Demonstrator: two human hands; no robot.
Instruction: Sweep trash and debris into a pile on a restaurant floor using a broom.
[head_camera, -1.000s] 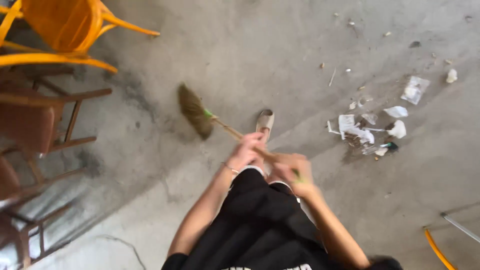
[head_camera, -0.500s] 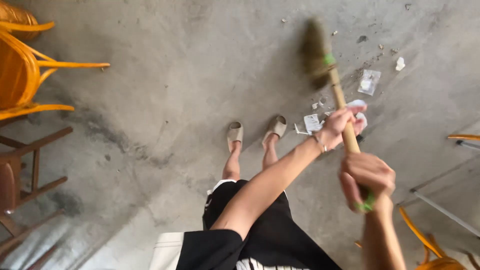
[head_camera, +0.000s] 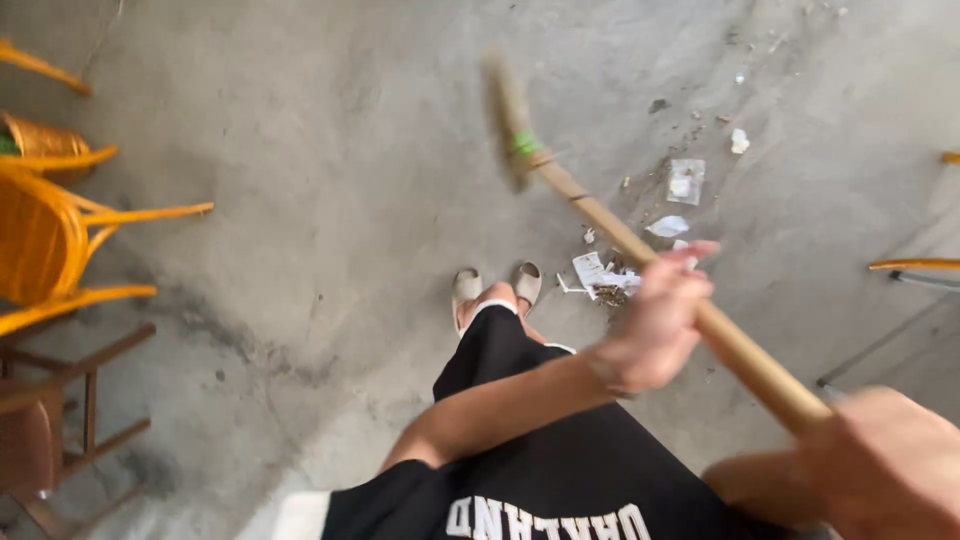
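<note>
Broom (head_camera: 620, 235): here it is, running on a long diagonal from my lower right up to the upper left, bristle end pointing away from me and blurred; whether it touches the concrete I cannot tell.
Handle: a straight, round, pale wooden stick, with a green band and a thin dark ring where it meets the straw-coloured bristles.
Left hand (head_camera: 658, 322): my arm crosses my body and the fingers are wrapped round the middle of the handle, thumb up top, gripping tight.
Right hand (head_camera: 885, 470): down at the frame's lower right corner, clenched on the near end of the handle.
Litter (head_camera: 640, 240): torn white paper scraps and a clear square wrapper, with dark crumbs, lying just beyond the handle near my feet, more bits scattered toward the upper right.
Feet (head_camera: 495, 285): both in pale slip-on sandals, side by side, just left of the paper heap.
Floor (head_camera: 330, 180): grey concrete, rough and stained, a wide open stretch ahead and to the left of the bristles.
Yellow chairs (head_camera: 50, 230): curved, glossy frames stacked at the left edge, well apart from the broom.
Wooden chair (head_camera: 60, 400): brown, straight rungs, lower left corner.
Right edge: a thin yellow chair leg (head_camera: 915, 264) pokes in, near the handle's side.
</note>
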